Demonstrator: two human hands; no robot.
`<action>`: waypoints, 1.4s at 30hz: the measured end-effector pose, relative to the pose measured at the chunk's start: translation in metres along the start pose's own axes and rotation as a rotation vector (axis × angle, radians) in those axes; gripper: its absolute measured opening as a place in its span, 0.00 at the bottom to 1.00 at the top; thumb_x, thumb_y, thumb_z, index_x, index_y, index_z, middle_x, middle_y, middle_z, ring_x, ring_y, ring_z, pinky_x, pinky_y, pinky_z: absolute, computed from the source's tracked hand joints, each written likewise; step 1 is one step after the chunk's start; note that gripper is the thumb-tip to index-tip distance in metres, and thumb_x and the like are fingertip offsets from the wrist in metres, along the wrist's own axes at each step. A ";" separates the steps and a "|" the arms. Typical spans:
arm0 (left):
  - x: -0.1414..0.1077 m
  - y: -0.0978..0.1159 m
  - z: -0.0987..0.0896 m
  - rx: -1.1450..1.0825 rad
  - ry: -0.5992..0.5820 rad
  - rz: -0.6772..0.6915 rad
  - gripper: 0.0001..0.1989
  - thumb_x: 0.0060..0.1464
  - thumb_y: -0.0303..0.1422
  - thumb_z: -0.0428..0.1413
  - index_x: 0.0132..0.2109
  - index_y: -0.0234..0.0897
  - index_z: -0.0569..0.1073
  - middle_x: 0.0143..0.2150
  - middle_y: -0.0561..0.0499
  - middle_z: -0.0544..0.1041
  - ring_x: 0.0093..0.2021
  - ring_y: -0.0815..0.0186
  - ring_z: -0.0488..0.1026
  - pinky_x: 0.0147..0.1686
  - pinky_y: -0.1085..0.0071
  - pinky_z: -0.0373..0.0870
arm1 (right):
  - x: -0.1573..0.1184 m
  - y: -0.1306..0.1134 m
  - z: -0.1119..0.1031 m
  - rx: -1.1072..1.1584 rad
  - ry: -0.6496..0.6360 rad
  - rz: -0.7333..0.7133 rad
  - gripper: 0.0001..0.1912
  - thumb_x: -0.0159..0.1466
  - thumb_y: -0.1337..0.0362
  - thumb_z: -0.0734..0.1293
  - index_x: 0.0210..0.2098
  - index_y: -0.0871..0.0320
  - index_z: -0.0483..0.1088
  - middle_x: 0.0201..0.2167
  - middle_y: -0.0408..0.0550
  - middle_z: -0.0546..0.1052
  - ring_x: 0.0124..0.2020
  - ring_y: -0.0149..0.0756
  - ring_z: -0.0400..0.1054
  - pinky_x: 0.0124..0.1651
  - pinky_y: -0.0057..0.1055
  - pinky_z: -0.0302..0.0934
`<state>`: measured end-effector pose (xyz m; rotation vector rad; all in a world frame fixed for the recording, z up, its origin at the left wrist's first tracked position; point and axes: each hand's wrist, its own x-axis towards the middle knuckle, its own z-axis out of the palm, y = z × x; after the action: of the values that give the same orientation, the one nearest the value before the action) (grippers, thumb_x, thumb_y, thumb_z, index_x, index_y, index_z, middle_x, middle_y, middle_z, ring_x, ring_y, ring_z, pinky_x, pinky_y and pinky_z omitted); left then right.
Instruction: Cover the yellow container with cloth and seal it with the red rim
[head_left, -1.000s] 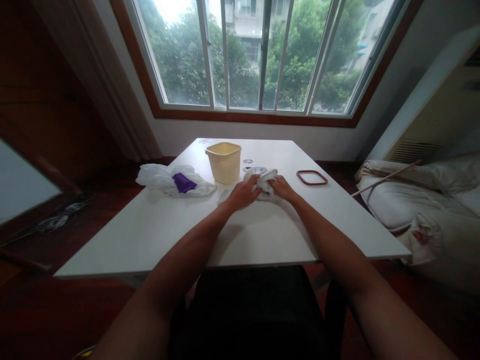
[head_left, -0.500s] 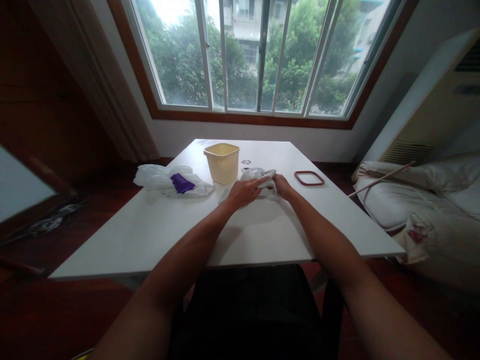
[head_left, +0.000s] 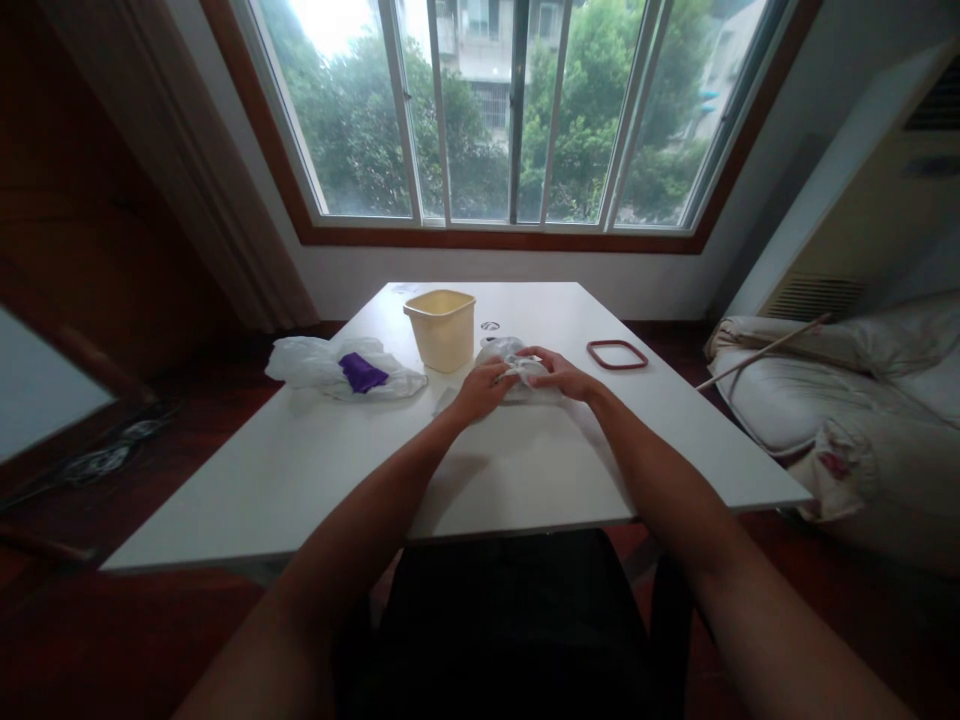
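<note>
A crumpled clear plastic bag (head_left: 501,347) lies on the white table (head_left: 517,470) between my hands. My left hand (head_left: 481,392) is closed on the bag's near left part, its fingertips pinching the film. From the right, my right hand (head_left: 561,375) curves over the same bag, fingers bent and thumb against the plastic. What lies inside the folds is hidden by my fingers. Just beyond my left hand stands an upright cream plastic bin (head_left: 444,335), open at the top. To the right of my right hand a dark red square ring (head_left: 617,354) lies flat.
At the table's left side a larger white plastic bag (head_left: 307,362) lies with a purple piece (head_left: 364,373) on it. A round cable hole (head_left: 490,326) shows behind the bin. Beyond the table's right edge are a stick (head_left: 757,355) and padded white bundles (head_left: 761,390).
My right hand has shifted from pulling at the bag's right edge to lying over it with fingers spread wider. The bag is bunched lower. My left hand stays on it.
</note>
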<state>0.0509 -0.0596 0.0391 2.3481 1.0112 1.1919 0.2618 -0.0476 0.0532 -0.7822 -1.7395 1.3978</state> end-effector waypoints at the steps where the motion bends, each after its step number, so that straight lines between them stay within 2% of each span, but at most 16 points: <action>1: 0.000 -0.001 0.000 -0.103 0.013 0.005 0.17 0.61 0.39 0.51 0.29 0.34 0.74 0.40 0.48 0.75 0.39 0.67 0.71 0.43 0.70 0.67 | 0.000 0.001 -0.001 -0.023 -0.001 0.006 0.35 0.45 0.64 0.76 0.53 0.56 0.65 0.40 0.44 0.76 0.35 0.32 0.69 0.38 0.27 0.63; 4: 0.000 0.001 0.000 -0.326 0.011 -0.033 0.19 0.59 0.42 0.53 0.25 0.33 0.70 0.35 0.49 0.73 0.35 0.69 0.69 0.38 0.72 0.66 | 0.003 0.004 -0.001 -0.117 0.077 0.001 0.33 0.44 0.66 0.75 0.49 0.58 0.66 0.35 0.41 0.75 0.31 0.30 0.67 0.35 0.26 0.62; 6: 0.000 0.002 0.001 -0.396 -0.019 -0.126 0.20 0.58 0.45 0.54 0.26 0.33 0.70 0.27 0.53 0.69 0.28 0.71 0.64 0.31 0.74 0.62 | 0.006 0.005 0.000 -0.180 0.138 -0.032 0.28 0.45 0.65 0.74 0.46 0.59 0.67 0.31 0.39 0.74 0.29 0.29 0.65 0.34 0.26 0.60; 8: -0.001 0.001 0.003 -0.431 -0.001 -0.218 0.21 0.55 0.47 0.56 0.28 0.32 0.72 0.23 0.56 0.66 0.25 0.73 0.61 0.27 0.75 0.58 | 0.007 0.007 -0.001 -0.224 0.181 -0.065 0.25 0.46 0.64 0.72 0.45 0.59 0.68 0.29 0.39 0.73 0.28 0.29 0.64 0.32 0.26 0.59; 11: 0.000 -0.004 0.005 -0.511 0.064 -0.278 0.20 0.50 0.47 0.61 0.38 0.32 0.75 0.25 0.55 0.71 0.25 0.72 0.64 0.27 0.76 0.60 | 0.008 0.009 -0.004 -0.301 0.222 -0.091 0.22 0.48 0.63 0.69 0.43 0.60 0.70 0.29 0.40 0.73 0.27 0.29 0.63 0.32 0.26 0.58; 14: 0.001 -0.006 0.005 -0.525 0.060 -0.277 0.25 0.48 0.45 0.62 0.49 0.34 0.75 0.34 0.51 0.77 0.31 0.69 0.69 0.31 0.74 0.64 | 0.008 0.013 -0.006 -0.395 0.268 -0.119 0.19 0.49 0.64 0.67 0.41 0.60 0.71 0.31 0.43 0.75 0.29 0.30 0.64 0.32 0.27 0.59; 16: 0.001 -0.005 0.003 -0.429 0.020 -0.266 0.22 0.51 0.46 0.59 0.45 0.33 0.77 0.35 0.49 0.77 0.32 0.67 0.70 0.32 0.74 0.64 | 0.008 0.015 -0.006 -0.437 0.298 -0.144 0.19 0.50 0.63 0.67 0.42 0.60 0.72 0.32 0.44 0.76 0.30 0.31 0.65 0.34 0.28 0.60; 19: 0.002 -0.002 0.002 -0.307 -0.042 -0.300 0.23 0.55 0.50 0.53 0.32 0.32 0.77 0.25 0.52 0.72 0.27 0.69 0.65 0.27 0.74 0.59 | 0.011 0.019 -0.003 -0.480 0.335 -0.179 0.19 0.51 0.63 0.68 0.42 0.61 0.72 0.32 0.45 0.76 0.32 0.33 0.66 0.37 0.29 0.62; 24: 0.002 -0.003 0.004 -0.364 -0.086 -0.439 0.24 0.54 0.50 0.53 0.24 0.33 0.71 0.19 0.54 0.65 0.21 0.72 0.59 0.22 0.73 0.54 | 0.015 0.026 0.000 -0.543 0.382 -0.243 0.18 0.52 0.62 0.68 0.41 0.61 0.73 0.37 0.48 0.78 0.37 0.37 0.70 0.44 0.34 0.64; 27: 0.001 -0.004 0.004 -0.472 -0.131 -0.459 0.22 0.52 0.49 0.56 0.23 0.34 0.69 0.20 0.53 0.66 0.21 0.72 0.60 0.22 0.73 0.55 | 0.014 0.027 0.001 -0.582 0.377 -0.253 0.18 0.52 0.63 0.68 0.43 0.60 0.73 0.40 0.49 0.79 0.41 0.39 0.72 0.48 0.37 0.64; 32: -0.002 -0.008 0.001 -0.585 -0.209 -0.460 0.20 0.52 0.48 0.57 0.28 0.32 0.75 0.22 0.50 0.72 0.22 0.70 0.65 0.22 0.73 0.60 | 0.013 0.023 0.007 -0.665 0.412 -0.270 0.18 0.56 0.61 0.69 0.45 0.59 0.73 0.44 0.50 0.79 0.45 0.41 0.73 0.52 0.39 0.65; 35: -0.002 -0.014 0.002 -0.620 -0.151 -0.464 0.21 0.54 0.49 0.56 0.32 0.32 0.77 0.26 0.46 0.76 0.26 0.66 0.70 0.27 0.70 0.66 | 0.011 0.017 0.009 -0.702 0.469 -0.334 0.20 0.57 0.61 0.69 0.48 0.58 0.71 0.47 0.53 0.78 0.48 0.43 0.72 0.55 0.41 0.64; 38: 0.000 -0.017 0.006 -0.624 -0.044 -0.417 0.24 0.57 0.51 0.54 0.35 0.32 0.78 0.29 0.45 0.78 0.32 0.62 0.74 0.35 0.68 0.70 | 0.005 0.004 0.008 -0.718 0.538 -0.480 0.21 0.56 0.67 0.67 0.50 0.57 0.71 0.51 0.54 0.77 0.52 0.44 0.70 0.59 0.43 0.62; 40: 0.001 -0.017 0.008 -0.624 0.014 -0.390 0.26 0.58 0.53 0.52 0.38 0.32 0.78 0.30 0.45 0.79 0.36 0.61 0.75 0.39 0.66 0.70 | 0.001 -0.006 0.007 -0.728 0.551 -0.560 0.19 0.54 0.70 0.65 0.46 0.56 0.72 0.50 0.53 0.76 0.53 0.45 0.69 0.60 0.44 0.60; 42: 0.002 -0.016 0.009 -0.642 0.043 -0.372 0.28 0.59 0.55 0.50 0.40 0.32 0.78 0.32 0.44 0.79 0.38 0.60 0.75 0.42 0.65 0.70 | -0.002 -0.013 0.009 -0.737 0.517 -0.566 0.14 0.55 0.70 0.65 0.41 0.56 0.74 0.45 0.51 0.78 0.50 0.44 0.70 0.57 0.43 0.62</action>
<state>0.0520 -0.0470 0.0257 1.5709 0.8599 1.1925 0.2549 -0.0564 0.0643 -0.8291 -1.8309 0.1298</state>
